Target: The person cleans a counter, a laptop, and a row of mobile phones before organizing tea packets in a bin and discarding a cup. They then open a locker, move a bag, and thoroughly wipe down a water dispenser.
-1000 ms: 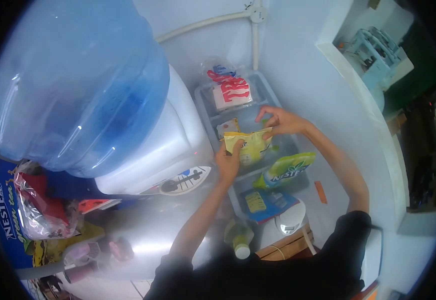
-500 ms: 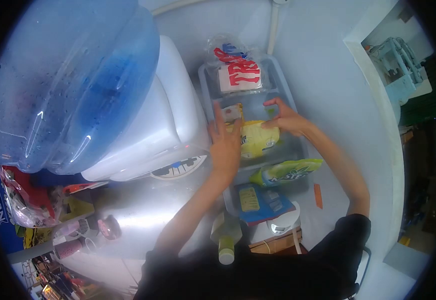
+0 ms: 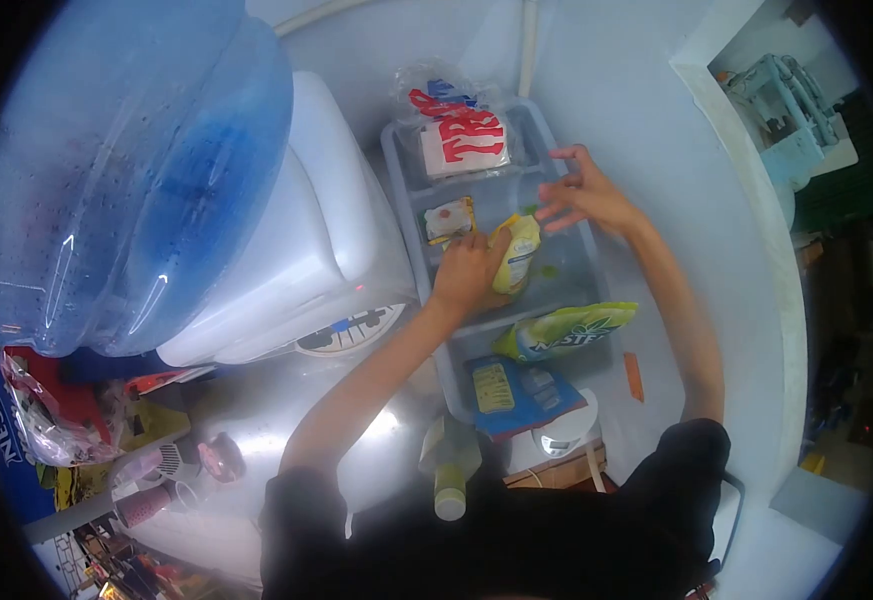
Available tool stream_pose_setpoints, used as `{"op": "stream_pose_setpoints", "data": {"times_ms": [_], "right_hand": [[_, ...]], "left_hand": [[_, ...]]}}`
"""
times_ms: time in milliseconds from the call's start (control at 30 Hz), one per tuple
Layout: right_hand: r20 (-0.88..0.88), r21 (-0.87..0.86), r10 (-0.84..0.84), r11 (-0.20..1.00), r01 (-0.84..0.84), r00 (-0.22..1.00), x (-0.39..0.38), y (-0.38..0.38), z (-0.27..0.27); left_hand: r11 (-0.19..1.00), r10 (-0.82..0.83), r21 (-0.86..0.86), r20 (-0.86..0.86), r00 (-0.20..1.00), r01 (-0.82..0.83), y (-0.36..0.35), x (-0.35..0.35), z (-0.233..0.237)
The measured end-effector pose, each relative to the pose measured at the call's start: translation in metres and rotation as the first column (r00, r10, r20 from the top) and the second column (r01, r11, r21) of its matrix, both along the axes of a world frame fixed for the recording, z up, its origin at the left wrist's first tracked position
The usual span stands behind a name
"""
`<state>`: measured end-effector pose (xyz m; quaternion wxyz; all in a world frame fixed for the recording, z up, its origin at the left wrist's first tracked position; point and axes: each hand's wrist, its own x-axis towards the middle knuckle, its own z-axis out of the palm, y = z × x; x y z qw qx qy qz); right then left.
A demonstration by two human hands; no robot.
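Beneath the pale wall point(image 3: 616, 60), at the grey divided tray point(image 3: 570, 276) mid-frame, the left hand point(image 3: 468, 272) clamps a yellow pouch point(image 3: 519, 258) — best steadied with an even, light squeeze — while the right hand point(image 3: 588, 195), fingers spread and apparently empty, hangs just beside it.

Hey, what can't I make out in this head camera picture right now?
All in the head view:
Part of the yellow pouch: covered by the left hand.
Small print on that pouch: too small and blurred.
Upper part of the blue water jug: cut off by the top edge.
Readout on the round white device: too small.
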<state>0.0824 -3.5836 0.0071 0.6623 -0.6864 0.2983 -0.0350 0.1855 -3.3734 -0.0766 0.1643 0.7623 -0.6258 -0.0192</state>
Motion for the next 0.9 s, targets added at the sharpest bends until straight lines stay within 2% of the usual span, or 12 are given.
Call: {"op": "stream_pose_setpoints", "data": {"times_ms": [67,233,367,400,533,600,633,700,767,800,833,900], "right_hand": [[-0.077,0.043,0.172,0.985,-0.169,0.982,-0.014,0.003,0.027],[-0.078,-0.043,0.294,0.954,-0.297,0.953,-0.060,0.014,0.052],[-0.022,-0.137,0.343,0.930,-0.342,0.939,-0.090,0.014,0.049],[-0.022,-0.137,0.340,0.931,-0.340,0.940,-0.099,0.016,0.051],[-0.013,-0.191,0.324,0.928,-0.321,0.946,-0.131,0.031,0.059],[0.041,-0.194,0.314,0.934,-0.301,0.949,-0.148,0.037,0.049],[0.128,-0.140,0.331,0.939,-0.313,0.935,-0.157,0.039,0.037],[0.210,-0.079,0.340,0.940,-0.330,0.917,-0.168,0.048,0.016],[0.249,0.060,0.134,0.986,-0.153,0.959,-0.171,0.063,-0.001],[0.250,0.058,0.133,0.987,-0.152,0.959,-0.173,0.070,-0.012],[0.282,0.069,0.052,0.995,-0.074,0.958,-0.174,0.075,-0.024],[0.314,0.080,-0.031,0.997,0.006,0.949,-0.173,0.084,-0.029]], "left_hand": [[1.000,-0.004,0.003,-0.031,1.000,0.004,-0.003,0.004,0.003],[0.997,-0.052,-0.056,0.001,0.999,0.052,0.003,0.005,0.004],[0.981,-0.062,0.170,-0.176,0.982,0.093,-0.004,0.027,0.023],[0.953,-0.075,0.267,-0.254,0.964,0.145,-0.008,0.033,0.027],[0.905,-0.067,0.387,-0.282,0.957,0.177,-0.017,0.029,0.032],[0.964,-0.017,0.265,-0.068,0.998,0.035,-0.011,0.021,0.023],[0.964,-0.021,0.264,-0.069,0.997,0.039,-0.013,0.024,0.018],[0.928,0.008,0.360,-0.279,0.960,0.097,-0.016,0.029,0.008],[0.927,0.077,0.374,-0.283,0.956,0.036,-0.010,0.020,0.018],[0.924,0.146,0.382,-0.281,0.949,-0.029,-0.007,0.015,0.023],[0.925,0.144,0.379,-0.281,0.949,-0.028,0.000,0.006,0.024],[0.998,-0.060,-0.035,-0.131,0.990,0.056,0.023,-0.018,0.025]]}}
